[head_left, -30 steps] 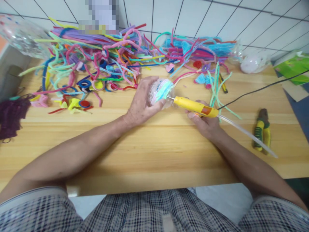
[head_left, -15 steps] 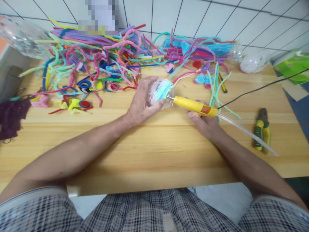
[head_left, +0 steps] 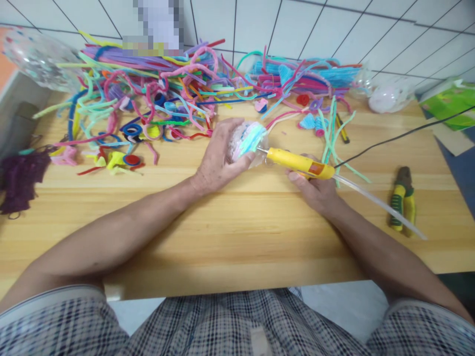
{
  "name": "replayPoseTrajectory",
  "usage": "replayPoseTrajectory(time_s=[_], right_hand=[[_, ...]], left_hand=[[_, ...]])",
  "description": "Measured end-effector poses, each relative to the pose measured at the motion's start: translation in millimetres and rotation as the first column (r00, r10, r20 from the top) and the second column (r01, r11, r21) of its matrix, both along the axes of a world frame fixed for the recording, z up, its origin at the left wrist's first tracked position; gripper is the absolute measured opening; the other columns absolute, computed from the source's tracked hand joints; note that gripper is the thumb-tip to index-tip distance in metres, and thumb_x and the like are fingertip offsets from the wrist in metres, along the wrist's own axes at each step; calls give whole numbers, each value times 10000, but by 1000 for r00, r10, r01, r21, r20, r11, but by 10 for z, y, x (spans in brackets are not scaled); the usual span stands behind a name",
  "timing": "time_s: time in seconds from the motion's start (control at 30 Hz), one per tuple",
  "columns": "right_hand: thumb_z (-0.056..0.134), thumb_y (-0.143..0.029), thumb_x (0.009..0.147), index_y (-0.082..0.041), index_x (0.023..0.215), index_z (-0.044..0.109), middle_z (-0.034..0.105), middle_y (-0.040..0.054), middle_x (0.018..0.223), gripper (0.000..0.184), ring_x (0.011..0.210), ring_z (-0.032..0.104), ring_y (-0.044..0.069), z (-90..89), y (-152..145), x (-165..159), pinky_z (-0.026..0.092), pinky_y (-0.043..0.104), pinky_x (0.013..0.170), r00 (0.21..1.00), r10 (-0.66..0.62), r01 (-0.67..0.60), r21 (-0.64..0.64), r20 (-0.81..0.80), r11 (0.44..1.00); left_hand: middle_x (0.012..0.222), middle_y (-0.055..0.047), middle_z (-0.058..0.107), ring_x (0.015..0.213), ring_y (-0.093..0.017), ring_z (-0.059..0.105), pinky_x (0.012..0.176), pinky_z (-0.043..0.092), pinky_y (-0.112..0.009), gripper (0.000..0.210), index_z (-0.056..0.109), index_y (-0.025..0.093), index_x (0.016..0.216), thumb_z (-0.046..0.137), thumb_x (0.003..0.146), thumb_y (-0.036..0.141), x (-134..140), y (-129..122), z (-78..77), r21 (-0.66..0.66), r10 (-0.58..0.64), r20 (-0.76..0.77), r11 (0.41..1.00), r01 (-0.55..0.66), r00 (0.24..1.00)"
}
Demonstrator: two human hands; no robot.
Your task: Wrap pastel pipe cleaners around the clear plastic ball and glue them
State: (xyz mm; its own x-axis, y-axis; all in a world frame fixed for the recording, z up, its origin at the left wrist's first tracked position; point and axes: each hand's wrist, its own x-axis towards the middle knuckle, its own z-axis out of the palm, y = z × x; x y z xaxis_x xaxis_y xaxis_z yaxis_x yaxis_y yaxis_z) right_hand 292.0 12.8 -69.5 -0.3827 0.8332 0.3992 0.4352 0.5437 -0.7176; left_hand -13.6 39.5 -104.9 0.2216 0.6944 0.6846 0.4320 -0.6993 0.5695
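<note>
My left hand [head_left: 222,155] is wrapped round a clear ball [head_left: 248,140] with pastel stripes of pipe cleaner in mint, blue and pink on it. In my right hand [head_left: 315,190] is a yellow hot glue gun [head_left: 297,160], its metal nozzle pointing left and meeting the ball's right side. Whether the tip touches the stripes or stops just short, I cannot tell. A clear glue stick [head_left: 382,203] sticks out of the gun's back end, and a black cord [head_left: 393,138] runs off to the right.
Tangled pipe cleaners [head_left: 148,94] cover the back left of the wooden table [head_left: 237,247]. Mint pipe cleaners [head_left: 328,133] lie beyond my right hand, by a yellow cutter [head_left: 343,129]. Pliers [head_left: 403,200] lie at the right. Clear balls [head_left: 388,96] stand near the tiled wall, and a purple tassel [head_left: 24,178] hangs left.
Hardly anything differs. The view has shifted slightly, while both hands, the ball and the glue gun keep the same place and pose.
</note>
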Motion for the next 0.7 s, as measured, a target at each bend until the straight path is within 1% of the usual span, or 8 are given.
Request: replayPoseTrajectory(time_s=[0.13, 0.2, 0.33, 0.5, 0.7], right_hand=[[696, -610, 1056, -306, 965, 696, 692, 39, 905, 318, 811, 676, 255, 2, -3, -1, 611, 440, 760, 1000, -1, 0, -25, -15, 1000], [717, -613, 1046, -304, 960, 697, 682, 34, 891, 321, 801, 669, 251, 2, -1, 1, 604, 435, 757, 1000, 3, -4, -37, -28, 999], [721, -596, 1052, -302, 964, 704, 697, 30, 912, 308, 818, 682, 240, -2, -1, 4, 591, 416, 761, 999, 12, -13, -24, -41, 1000], [713, -593, 1051, -303, 979, 696, 713, 36, 931, 299, 842, 695, 255, -15, -9, 3, 614, 439, 784, 1000, -10, 9, -33, -29, 999], [701, -564, 1062, -307, 996, 684, 720, 35, 960, 265, 873, 712, 253, -12, -1, 0, 618, 436, 804, 1000, 4, -4, -3, -24, 1000]], left_hand=[[1596, -164, 622, 1530, -367, 609, 1317, 505, -604, 743, 425, 292, 1642, 621, 1088, 747, -5, -8, 3, -42, 5, -16, 999, -6, 1000], [1599, -160, 620, 1531, -370, 608, 1318, 502, -601, 742, 422, 293, 1643, 622, 1088, 744, -4, -10, 3, -42, -2, -13, 999, 1, 1000], [1591, -155, 621, 1520, -371, 617, 1320, 496, -593, 726, 429, 295, 1637, 621, 1091, 733, -1, -6, -2, -24, -6, 4, 1000, 6, 1000], [1590, -154, 621, 1526, -378, 610, 1320, 493, -600, 744, 430, 301, 1634, 623, 1079, 757, 3, -6, -5, -41, -2, -1, 999, 2, 1000], [1584, -158, 626, 1523, -367, 614, 1322, 497, -600, 734, 438, 298, 1630, 606, 1086, 761, 7, -6, -7, -36, 9, 4, 999, -9, 1000]])
